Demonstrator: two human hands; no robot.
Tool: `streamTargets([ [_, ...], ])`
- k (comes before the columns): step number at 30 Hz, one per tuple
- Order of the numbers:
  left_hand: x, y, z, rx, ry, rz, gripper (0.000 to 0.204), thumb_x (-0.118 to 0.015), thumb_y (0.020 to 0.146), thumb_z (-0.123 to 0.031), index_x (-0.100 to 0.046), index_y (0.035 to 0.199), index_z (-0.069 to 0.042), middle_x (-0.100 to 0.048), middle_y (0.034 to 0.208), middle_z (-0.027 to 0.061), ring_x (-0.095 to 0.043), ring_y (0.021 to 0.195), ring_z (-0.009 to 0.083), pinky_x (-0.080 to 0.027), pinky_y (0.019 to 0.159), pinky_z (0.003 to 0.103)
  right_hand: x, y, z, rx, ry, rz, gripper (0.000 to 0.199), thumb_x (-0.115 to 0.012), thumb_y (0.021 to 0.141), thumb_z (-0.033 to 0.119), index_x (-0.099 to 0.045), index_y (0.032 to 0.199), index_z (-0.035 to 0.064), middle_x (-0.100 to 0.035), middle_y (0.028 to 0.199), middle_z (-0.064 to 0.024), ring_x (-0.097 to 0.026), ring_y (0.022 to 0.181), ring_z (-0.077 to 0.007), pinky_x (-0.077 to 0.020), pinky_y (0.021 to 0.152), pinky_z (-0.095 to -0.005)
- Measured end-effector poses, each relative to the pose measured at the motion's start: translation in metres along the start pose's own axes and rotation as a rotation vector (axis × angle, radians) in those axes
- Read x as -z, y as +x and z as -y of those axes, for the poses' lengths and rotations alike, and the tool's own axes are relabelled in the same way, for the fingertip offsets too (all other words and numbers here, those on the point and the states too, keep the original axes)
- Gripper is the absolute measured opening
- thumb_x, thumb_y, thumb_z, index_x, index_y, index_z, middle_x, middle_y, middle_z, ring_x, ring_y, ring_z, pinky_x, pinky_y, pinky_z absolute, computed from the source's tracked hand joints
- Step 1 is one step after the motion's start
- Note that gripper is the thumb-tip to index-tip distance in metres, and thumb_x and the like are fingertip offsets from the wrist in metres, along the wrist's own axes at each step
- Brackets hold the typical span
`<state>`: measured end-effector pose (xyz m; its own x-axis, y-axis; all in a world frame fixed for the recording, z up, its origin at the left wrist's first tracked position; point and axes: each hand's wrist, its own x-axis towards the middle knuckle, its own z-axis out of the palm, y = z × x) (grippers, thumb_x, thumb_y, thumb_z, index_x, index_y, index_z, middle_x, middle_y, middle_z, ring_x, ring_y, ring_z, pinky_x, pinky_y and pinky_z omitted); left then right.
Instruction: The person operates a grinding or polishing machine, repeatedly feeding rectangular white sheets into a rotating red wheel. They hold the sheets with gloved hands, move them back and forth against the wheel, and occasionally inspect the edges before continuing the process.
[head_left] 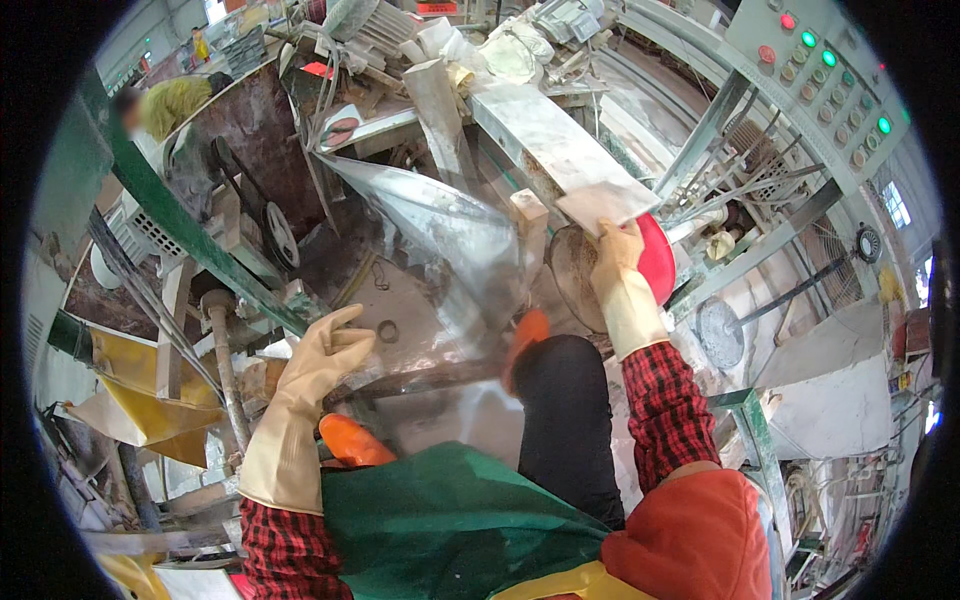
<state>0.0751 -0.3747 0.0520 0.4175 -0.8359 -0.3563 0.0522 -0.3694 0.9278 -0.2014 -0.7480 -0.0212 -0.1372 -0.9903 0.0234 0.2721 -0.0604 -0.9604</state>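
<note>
Head view, cluttered stone-cutting workshop. Right hand (618,252) in a cream rubber glove, red plaid sleeve behind it, reaches up and forward, fingers clamped on the near edge of a flat pale stone slab piece (605,203). The slab piece sits at the near end of a long grey-white stone strip (545,135) running away toward the top of the picture, just above a round saw blade (578,268) with a red guard (655,258) on its right side; the hand overlaps the guard. Left hand (325,358), same cream glove, is released: fingers spread and held open, gripping nothing, hovering over a wet grey metal surface (420,300) near a dark bar (425,378). Cannot tell whether it touches the bar. Clear plastic sheet (445,225) hangs between the two hands, draped from the machine down to the surface. Wooden block (530,215) stands upright just left of the blade. Green apron (450,510) fills lower centre, with a dark trouser leg (565,420) and orange boot tips beside it. Green steel beam (190,235) slants across the left. Grey control panel (820,75) with green and red lit buttons sits top right, well apart from both hands. Another person in a yellow-green top (175,100) is at top left, far off.
</note>
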Motion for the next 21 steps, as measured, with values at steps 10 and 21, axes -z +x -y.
streamTargets([
  [10, -0.012, 0.007, 0.002, -0.008, 0.043, 0.049, 0.069, -0.078, 0.092, -0.021, -0.048, 0.152, -0.005, -0.068, 0.126, 0.0141, -0.062, 0.117, 0.0208, -0.048, 0.105, 0.036, 0.058, 0.047, -0.017, -0.126, -0.162, -0.156, 0.029, -0.065, 0.089, -0.003, -0.06, 0.117, -0.0006, -0.064, 0.11, -0.0134, -0.067, 0.093, -0.0257, -0.0634, 0.069, -0.0367],
  [21, -0.014, 0.014, 0.012, -0.023, 0.155, 0.059, 0.064, -0.072, 0.097, -0.017, -0.045, 0.153, -0.004, -0.065, 0.13, 0.017, -0.066, 0.111, 0.0217, -0.055, 0.098, 0.034, 0.034, 0.034, 0.06, -0.065, -1.319, 0.346, 0.043, -0.063, 0.097, 0.039, -0.068, 0.122, 0.0046, -0.074, 0.105, -0.0171, -0.071, 0.092, -0.0318, -0.0565, 0.08, -0.0429],
])
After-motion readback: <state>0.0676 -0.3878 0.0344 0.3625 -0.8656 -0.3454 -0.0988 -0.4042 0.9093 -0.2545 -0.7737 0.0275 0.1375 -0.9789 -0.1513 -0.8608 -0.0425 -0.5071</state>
